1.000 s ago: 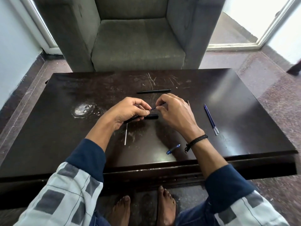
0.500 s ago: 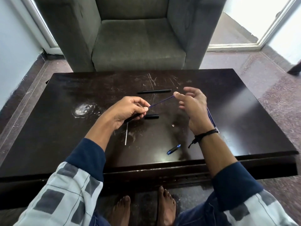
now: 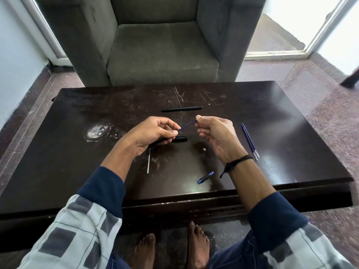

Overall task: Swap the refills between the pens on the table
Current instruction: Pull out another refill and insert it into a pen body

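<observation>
- Change since half a second ago: our right hand [image 3: 215, 134] has drawn back in toward our left hand [image 3: 153, 133]. Its fingers have curled in from a spread, and the length of refill [image 3: 186, 126] showing between the hands is shorter.
- Right grip: thumb and forefinger pinch the far end of the thin blue refill. The other fingers curl loosely beneath, palm turned toward us.
- Left grip: fingers wrapped round a black barrel [image 3: 155, 144], thumb and forefinger tips closed at its mouth, where the refill's near end meets it. We cannot tell how much refill sits inside.
- Refill: held off the table [image 3: 77, 152], slanting up from the left grip to the right grip.
- Black piece [image 3: 181, 138]: short, lying on the table under the refill and just beside the left fingertips. We cannot tell whether they touch.
- Black pen [image 3: 181, 109]: whole, lying crosswise beyond both grips, apart from them.
- White rod [image 3: 148, 162]: thin, lying nearer to us than the left grip, its far end hidden by the left hand.
- Speck [image 3: 204, 149]: small and pale, on the table nearer to us than the right grip, too small to identify.
- Blue piece [image 3: 205, 177]: short, nearer to us than the right grip, beside the right forearm.
- Blue sticks [image 3: 250, 141]: two, side by side, silver-tipped, right of the right grip, well apart from it.
- Band [image 3: 237, 162]: black cord on the right wrist.
- Armchair [image 3: 163, 63]: grey, beyond the table's far edge.
</observation>
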`<state>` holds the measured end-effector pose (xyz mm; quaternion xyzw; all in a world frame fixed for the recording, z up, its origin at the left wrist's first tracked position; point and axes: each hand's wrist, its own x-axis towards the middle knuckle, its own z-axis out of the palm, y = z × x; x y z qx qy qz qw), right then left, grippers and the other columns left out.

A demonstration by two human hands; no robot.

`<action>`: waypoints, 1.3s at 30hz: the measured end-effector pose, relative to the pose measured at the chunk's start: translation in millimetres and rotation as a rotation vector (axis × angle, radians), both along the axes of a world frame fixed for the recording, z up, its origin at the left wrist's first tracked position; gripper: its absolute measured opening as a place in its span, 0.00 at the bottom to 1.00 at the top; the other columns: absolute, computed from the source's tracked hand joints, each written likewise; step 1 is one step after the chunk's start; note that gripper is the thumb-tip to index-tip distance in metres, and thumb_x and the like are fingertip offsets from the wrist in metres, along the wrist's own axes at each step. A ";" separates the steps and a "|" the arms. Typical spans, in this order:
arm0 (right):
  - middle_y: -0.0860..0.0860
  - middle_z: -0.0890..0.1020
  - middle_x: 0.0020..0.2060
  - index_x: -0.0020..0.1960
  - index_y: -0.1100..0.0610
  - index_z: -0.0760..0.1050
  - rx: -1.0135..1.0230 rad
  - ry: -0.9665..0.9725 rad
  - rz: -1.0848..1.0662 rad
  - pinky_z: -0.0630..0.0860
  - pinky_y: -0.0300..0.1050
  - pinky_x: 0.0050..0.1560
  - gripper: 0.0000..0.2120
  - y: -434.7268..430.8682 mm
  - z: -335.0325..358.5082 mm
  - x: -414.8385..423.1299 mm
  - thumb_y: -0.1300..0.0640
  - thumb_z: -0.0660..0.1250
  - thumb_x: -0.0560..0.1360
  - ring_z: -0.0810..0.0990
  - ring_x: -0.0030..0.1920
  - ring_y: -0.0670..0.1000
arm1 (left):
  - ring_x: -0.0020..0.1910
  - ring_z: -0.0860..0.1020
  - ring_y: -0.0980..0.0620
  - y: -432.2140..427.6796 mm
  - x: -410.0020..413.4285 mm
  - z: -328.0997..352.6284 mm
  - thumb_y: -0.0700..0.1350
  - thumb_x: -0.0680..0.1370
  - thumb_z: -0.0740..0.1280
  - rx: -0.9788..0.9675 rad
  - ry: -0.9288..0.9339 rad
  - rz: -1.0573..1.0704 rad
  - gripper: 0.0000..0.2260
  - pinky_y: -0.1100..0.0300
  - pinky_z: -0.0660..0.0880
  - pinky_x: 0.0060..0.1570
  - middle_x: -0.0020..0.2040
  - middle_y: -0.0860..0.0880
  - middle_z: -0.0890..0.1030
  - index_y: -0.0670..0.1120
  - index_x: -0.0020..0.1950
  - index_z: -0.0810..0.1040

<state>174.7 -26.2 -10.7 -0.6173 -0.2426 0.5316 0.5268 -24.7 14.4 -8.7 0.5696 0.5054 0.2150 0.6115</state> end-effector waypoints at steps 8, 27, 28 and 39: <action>0.52 0.86 0.36 0.47 0.60 0.84 -0.025 -0.031 0.102 0.77 0.35 0.35 0.08 -1.1 -1.6 -4.4 0.56 0.77 0.73 0.79 0.30 0.43 | 0.38 0.80 0.55 -0.4 0.4 0.0 0.36 0.77 0.72 -0.002 -0.011 0.000 0.06 0.63 0.78 0.40 0.40 0.46 0.82 0.44 0.52 0.84; 0.52 0.84 0.34 0.44 0.61 0.82 0.013 -0.053 0.114 0.75 0.35 0.33 0.06 -1.7 -9.0 -10.5 0.58 0.75 0.75 0.76 0.29 0.44 | 0.39 0.80 0.53 -0.6 2.8 -4.6 0.35 0.71 0.77 0.084 -0.037 -0.004 0.09 0.58 0.79 0.47 0.38 0.48 0.81 0.43 0.50 0.86; 0.52 0.84 0.34 0.43 0.60 0.82 0.016 -0.061 0.114 0.75 0.35 0.33 0.06 -2.0 -9.2 -11.2 0.58 0.75 0.75 0.76 0.29 0.44 | 0.40 0.80 0.53 -0.1 3.1 -5.1 0.35 0.71 0.77 0.088 -0.035 -0.002 0.09 0.57 0.79 0.48 0.38 0.48 0.81 0.43 0.50 0.86; 0.51 0.83 0.33 0.40 0.58 0.80 0.020 -0.109 0.133 0.75 0.36 0.33 0.09 -4.5 -7.8 -15.1 0.56 0.75 0.76 0.76 0.29 0.43 | 0.36 0.79 0.55 0.0 3.4 -6.4 0.34 0.73 0.76 0.094 -0.018 0.006 0.09 0.62 0.78 0.41 0.36 0.49 0.80 0.43 0.50 0.86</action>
